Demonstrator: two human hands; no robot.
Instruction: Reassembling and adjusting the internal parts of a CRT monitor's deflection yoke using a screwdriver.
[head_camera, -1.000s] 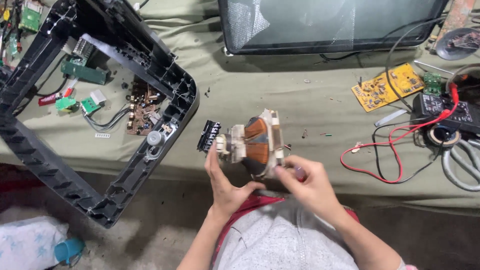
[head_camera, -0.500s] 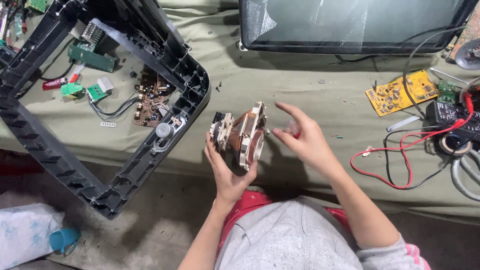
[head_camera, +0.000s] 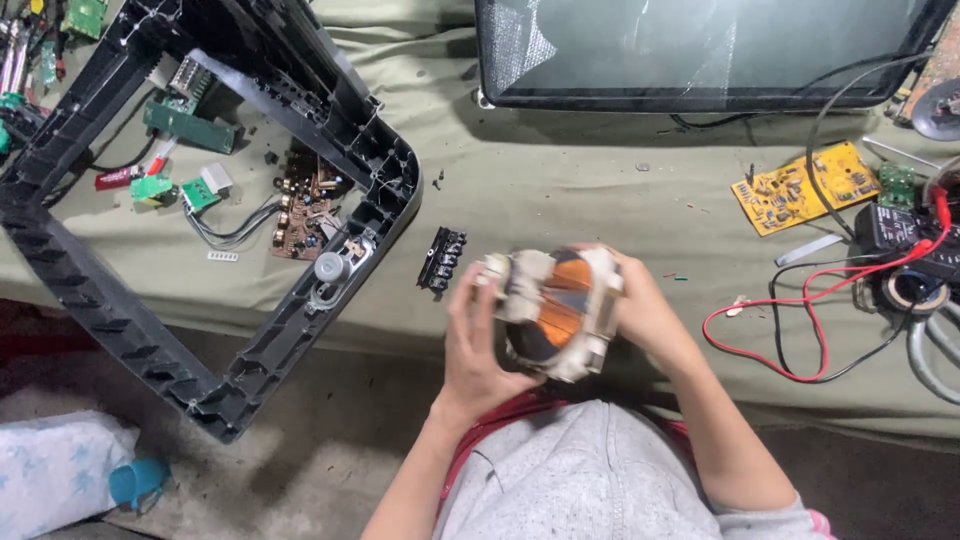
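Both hands clamp the copper-wound deflection yoke (head_camera: 555, 310) at the table's near edge: left hand (head_camera: 480, 345) underneath, right hand (head_camera: 645, 315) alongside; steady grip on plastic, not windings.

Black plastic TV frame (head_camera: 120, 300) lies on the left, 1 yellow circuit board (head_camera: 800, 187) on the right near red and black wires (head_camera: 810, 320), dark screen (head_camera: 700, 50) up top.

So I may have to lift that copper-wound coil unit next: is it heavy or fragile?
Probably heavy for its size: the coil unit carries dense orange copper windings, and both the left hand and right hand cradle it. Likely fragile too: its pale plastic frame looks thin, and the windings lie exposed. Its flared, rounded shape might tip or roll if set down.
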